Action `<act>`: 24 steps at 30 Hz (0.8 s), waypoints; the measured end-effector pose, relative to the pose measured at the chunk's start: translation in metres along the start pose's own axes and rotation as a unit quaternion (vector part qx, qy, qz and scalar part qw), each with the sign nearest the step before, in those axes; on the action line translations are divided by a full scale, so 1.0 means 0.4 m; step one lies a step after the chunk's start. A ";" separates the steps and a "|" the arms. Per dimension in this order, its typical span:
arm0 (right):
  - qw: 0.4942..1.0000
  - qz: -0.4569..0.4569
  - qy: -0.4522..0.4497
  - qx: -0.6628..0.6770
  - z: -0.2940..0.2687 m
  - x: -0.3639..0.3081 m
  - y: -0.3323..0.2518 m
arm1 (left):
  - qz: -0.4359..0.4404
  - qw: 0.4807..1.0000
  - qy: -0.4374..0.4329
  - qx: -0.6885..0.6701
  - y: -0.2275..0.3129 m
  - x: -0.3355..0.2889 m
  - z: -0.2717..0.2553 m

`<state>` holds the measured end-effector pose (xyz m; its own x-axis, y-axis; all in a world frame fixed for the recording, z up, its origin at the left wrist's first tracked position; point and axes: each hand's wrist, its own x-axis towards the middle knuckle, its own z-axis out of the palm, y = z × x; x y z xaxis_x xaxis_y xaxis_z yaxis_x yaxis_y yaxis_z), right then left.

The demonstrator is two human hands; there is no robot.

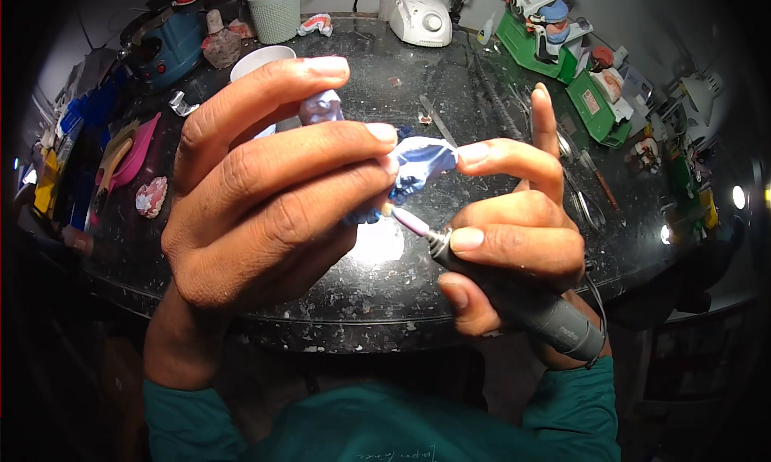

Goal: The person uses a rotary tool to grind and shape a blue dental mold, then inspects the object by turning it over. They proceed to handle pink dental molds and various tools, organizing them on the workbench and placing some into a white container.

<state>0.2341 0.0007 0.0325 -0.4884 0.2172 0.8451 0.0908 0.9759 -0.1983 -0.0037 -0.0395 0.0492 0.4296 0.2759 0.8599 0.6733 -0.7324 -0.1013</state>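
A pale blue dental cast (424, 161) is up in front of me, above the dark worktop. My left hand (265, 189) is closed around it and its fingers hide much of the cast; another blue part of it shows between the upper fingers. In my right hand (522, 237) is a black rotary handpiece (526, 301), pinched near its metal nose. Its pinkish, tapered bur (411, 221) points up and left, the tip at a small yellowish spot on the lower edge of the cast. My right index finger reaches to the cast's right edge; another finger sticks up.
The black worktop (321, 317) is scuffed and dusted. A thin metal blade (438, 121) lies beyond my hands. Green articulators (598, 109) and hand tools (598, 181) stand or lie right. A white control unit (422, 19), basket (275, 16) and bowl (261, 58) are behind; a pink-white cast (151, 197) lies left.
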 end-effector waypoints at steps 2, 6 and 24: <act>1.000 0.004 -0.003 -0.001 0.000 0.000 -0.002 | -0.001 1.000 -0.001 0.001 0.000 -0.002 0.000; 1.000 0.005 -0.005 -0.004 -0.003 0.002 -0.003 | 0.000 1.000 -0.001 -0.004 -0.003 -0.002 0.002; 1.000 0.004 -0.012 -0.003 -0.006 0.004 -0.006 | -0.002 1.000 -0.003 -0.004 0.001 0.001 -0.003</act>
<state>0.2350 -0.0012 0.0353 -0.5076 0.2245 0.8318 0.0996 0.9743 -0.2022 -0.0041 -0.0405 0.0500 0.4309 0.2824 0.8571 0.6700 -0.7364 -0.0942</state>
